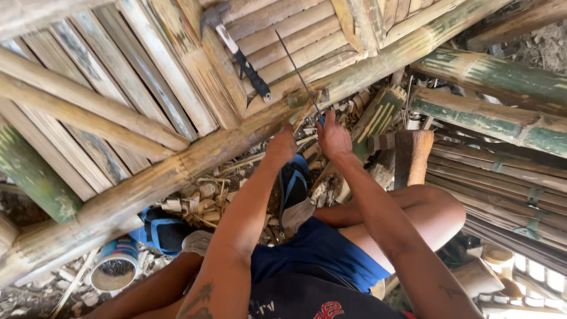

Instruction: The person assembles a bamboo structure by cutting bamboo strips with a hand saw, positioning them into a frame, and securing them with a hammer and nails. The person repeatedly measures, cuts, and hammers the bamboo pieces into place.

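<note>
Bamboo pole: long thick tan bamboo pole (195,155) runs diagonally from lower left to upper right of the frame, both hands just below its middle.
Left hand: left hand (281,146) fisted, fingers curled together, pressed against the pole's underside; what it grips, cannot tell.
Right hand: right hand (333,137) fingers clamped on the blue handle end of a thin dark metal blade (298,74), which slants up across the pole toward top centre.
Hammer: one claw hammer with black grip (236,53) lies on the slats, upper centre, well apart from the hands.
Slats: flat split-bamboo slat panel (118,77) fills upper left, behind the pole.
Green poles: two green-mottled bamboo poles (490,71) at upper right.
Sandals: two blue sandals, one (293,189) under the hands, one (160,230) lower left.
Can: one open round tin can (115,266) lower left, beside the second sandal.
Litter: dry bamboo scraps (207,198) on the ground between the sandals.
</note>
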